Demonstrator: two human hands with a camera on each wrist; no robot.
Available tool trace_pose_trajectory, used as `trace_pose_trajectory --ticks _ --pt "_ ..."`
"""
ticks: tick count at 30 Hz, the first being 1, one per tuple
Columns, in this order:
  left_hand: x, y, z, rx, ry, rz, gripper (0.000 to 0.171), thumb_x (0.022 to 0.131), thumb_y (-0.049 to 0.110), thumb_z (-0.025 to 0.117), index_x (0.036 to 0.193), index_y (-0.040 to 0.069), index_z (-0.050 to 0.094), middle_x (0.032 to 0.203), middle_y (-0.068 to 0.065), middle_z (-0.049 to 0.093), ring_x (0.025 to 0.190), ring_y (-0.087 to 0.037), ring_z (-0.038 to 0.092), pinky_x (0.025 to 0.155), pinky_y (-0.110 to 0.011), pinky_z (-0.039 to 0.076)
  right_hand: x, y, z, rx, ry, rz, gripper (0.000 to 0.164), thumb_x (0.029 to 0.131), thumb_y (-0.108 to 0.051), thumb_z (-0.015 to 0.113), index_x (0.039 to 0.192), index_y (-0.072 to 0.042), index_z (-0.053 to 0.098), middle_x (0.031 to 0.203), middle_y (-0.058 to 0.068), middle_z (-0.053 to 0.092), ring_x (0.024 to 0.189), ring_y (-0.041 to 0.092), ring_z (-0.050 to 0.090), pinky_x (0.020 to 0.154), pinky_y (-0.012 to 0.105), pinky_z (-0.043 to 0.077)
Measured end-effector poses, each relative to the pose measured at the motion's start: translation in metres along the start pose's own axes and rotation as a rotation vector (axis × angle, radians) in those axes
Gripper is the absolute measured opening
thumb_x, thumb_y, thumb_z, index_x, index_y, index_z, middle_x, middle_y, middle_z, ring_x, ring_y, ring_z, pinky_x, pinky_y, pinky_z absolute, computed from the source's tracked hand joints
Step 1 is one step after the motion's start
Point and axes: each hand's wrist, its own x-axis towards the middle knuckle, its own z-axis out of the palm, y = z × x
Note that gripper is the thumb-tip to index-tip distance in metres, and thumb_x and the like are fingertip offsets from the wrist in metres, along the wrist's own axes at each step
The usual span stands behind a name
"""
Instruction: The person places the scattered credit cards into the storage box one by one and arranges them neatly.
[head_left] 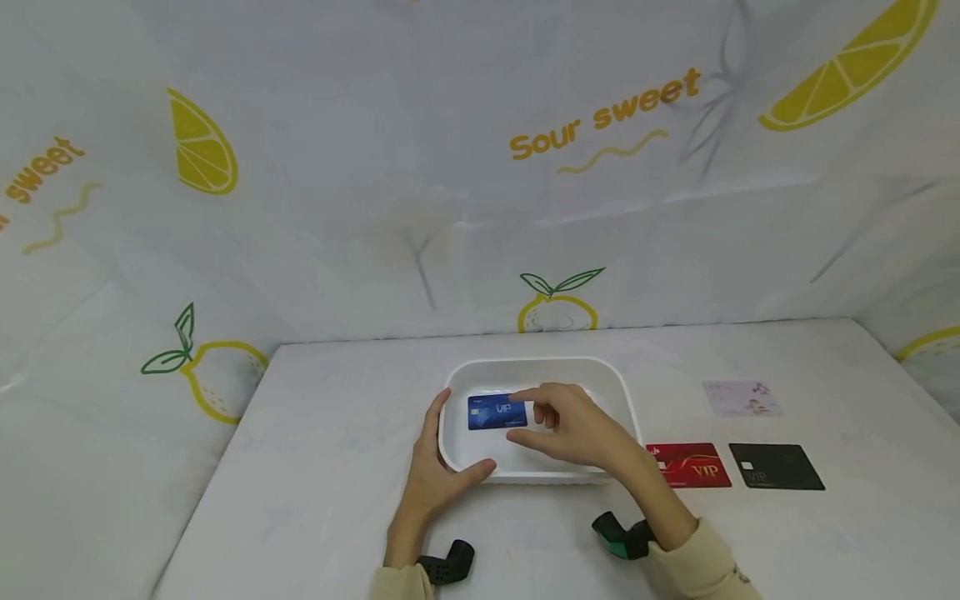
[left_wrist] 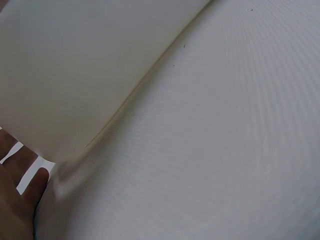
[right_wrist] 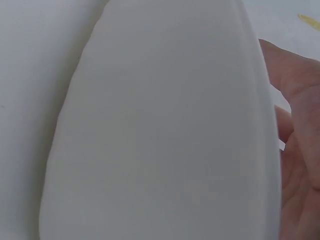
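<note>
A white tray (head_left: 540,477) stands on the table in the head view, and a blue VIP card (head_left: 487,413) lies inside its left half. My left hand (head_left: 437,483) holds the tray's front left corner, fingers along the left side and thumb over the front rim. Reaching in from the right, my right hand (head_left: 573,425) has its index fingertip over the card's upper right part. The right thumb is spread apart from that finger, just below the card, and the other fingers are bent. In both wrist views the tray's outer wall (right_wrist: 160,120) hides the card.
Right of the tray lie a red VIP card (head_left: 693,467), partly behind the right forearm, a black VIP card (head_left: 777,467) and a pale pink card (head_left: 742,398). A white cloth with lemon prints (head_left: 337,208) rises behind the table's back edge.
</note>
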Motion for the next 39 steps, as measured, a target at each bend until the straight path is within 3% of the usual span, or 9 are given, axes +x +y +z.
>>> trace_pose_trajectory --ticks 13,39 --pt "-0.001 0.001 -0.001 0.017 0.008 0.010 0.113 0.069 0.031 0.092 0.161 0.017 0.027 0.153 -0.019 0.051 0.126 -0.033 0.058 0.102 -0.032 0.050 -0.012 0.000 -0.008 0.039 0.015 -0.025 0.044 0.085 -0.028 0.083 0.121 -0.005 0.074 0.074 0.003 0.058 0.066 0.007 0.048 0.061 0.019 0.045" --pt "-0.001 0.001 0.000 0.029 0.007 0.011 0.115 0.068 0.030 0.092 0.161 0.011 0.027 0.155 -0.018 0.050 0.128 -0.033 0.058 0.103 -0.034 0.050 -0.051 0.005 -0.037 -0.040 0.085 -0.009 0.041 0.084 -0.029 0.085 0.118 -0.010 0.075 0.076 -0.003 0.055 0.068 0.002 0.047 0.061 0.022 0.047"
